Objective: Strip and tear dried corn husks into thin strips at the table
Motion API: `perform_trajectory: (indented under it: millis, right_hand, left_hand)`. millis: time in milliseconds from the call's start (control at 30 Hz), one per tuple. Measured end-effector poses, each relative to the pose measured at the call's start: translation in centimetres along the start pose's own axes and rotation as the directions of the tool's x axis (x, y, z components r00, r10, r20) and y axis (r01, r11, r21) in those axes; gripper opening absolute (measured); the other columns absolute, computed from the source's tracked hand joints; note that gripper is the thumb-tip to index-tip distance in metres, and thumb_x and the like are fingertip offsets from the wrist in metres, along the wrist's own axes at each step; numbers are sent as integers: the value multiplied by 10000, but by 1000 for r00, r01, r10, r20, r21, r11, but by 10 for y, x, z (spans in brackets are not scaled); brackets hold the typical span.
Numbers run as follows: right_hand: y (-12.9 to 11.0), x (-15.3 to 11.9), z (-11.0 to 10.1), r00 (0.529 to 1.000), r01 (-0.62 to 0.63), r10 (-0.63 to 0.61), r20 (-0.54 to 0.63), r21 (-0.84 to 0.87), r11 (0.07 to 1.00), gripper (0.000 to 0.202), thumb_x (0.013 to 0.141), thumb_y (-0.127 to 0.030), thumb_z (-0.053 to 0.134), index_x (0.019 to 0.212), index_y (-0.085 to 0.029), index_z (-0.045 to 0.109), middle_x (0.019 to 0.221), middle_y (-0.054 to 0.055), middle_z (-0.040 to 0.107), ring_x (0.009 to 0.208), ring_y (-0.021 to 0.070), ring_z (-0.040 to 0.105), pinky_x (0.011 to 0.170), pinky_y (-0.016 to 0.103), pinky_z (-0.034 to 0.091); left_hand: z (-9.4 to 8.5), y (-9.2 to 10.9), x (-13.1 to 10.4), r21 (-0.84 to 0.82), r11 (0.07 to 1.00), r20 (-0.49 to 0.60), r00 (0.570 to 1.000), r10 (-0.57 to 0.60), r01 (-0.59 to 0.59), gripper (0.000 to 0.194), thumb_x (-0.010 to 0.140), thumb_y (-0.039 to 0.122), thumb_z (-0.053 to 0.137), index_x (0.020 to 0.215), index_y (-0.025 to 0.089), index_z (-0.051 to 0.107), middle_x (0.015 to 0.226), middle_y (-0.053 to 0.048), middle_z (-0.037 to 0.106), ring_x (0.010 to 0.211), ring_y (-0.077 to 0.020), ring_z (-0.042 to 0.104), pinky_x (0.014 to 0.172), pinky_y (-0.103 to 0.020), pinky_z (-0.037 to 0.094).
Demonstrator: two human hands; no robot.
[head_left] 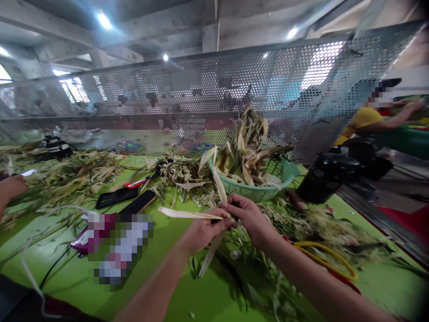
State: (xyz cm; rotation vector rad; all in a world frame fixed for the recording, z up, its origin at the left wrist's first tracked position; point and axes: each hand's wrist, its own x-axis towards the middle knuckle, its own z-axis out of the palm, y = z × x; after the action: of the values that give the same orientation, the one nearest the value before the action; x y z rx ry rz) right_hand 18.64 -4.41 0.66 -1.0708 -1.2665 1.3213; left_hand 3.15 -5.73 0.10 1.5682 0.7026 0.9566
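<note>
Pale dried husk strips (182, 214) cross between my two hands over the green table (196, 304). My left hand (204, 230) pinches them from the left, where one strip sticks out sideways. On the right, my right hand (246, 217) has its fingers closed on the strips, its fingertips close to those of my left hand. One strip rises toward the green basket (258, 192), and another hangs down below the hands. Dried husks (248, 156) are heaped in the basket just beyond.
Two dark phones (115, 197) and a red cutter (137, 182) lie left of centre. Yellow-handled scissors (326, 255) rest by my right forearm. Husk scraps (83, 176) cover the back left. A co-worker's hand (13, 188) is at far left; a perforated metal panel (187, 98) stands behind.
</note>
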Motion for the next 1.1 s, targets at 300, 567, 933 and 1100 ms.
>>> perform_trajectory:
  millis: [300,567,933,1100]
  right_hand:
    - [5,-8,13,999,-36,33,24,112,993,329,738,-523,664,803,-203,624,677,-9,551,554,116,472,521,242,403]
    - [22,-5,16,1000,11,-10,29,-36,999,397,747,-580,623,740,-186,572,622,-29,456,530,98,384,487,224,303]
    - [12,4,-10,882,369,-450,138,-797,479,139,886,-315,520,940,-221,607,886,45,638,820,220,564,729,329,419]
    - [-9,-8,-4,785,496,-591,189,-763,414,167,889,-267,538,1043,-231,594,1006,65,630,959,229,563,825,351,450]
  left_hand:
    - [-2,8,-2,-147,984,-134,988,82,-102,241,833,377,587,783,165,689,1166,-85,507,1030,-191,510,852,-264,432]
    - [-3,-3,3,-569,822,-188,976,-113,-15,224,761,361,686,758,149,614,790,-18,599,633,-69,482,547,-176,357]
    - [-16,-11,10,-498,864,-339,934,-112,-77,261,764,403,658,741,159,567,793,-20,600,618,-77,450,544,-191,336]
    - [-17,-20,12,-122,992,-389,921,-15,-35,266,836,433,543,769,179,583,671,8,525,616,-109,431,603,-232,354]
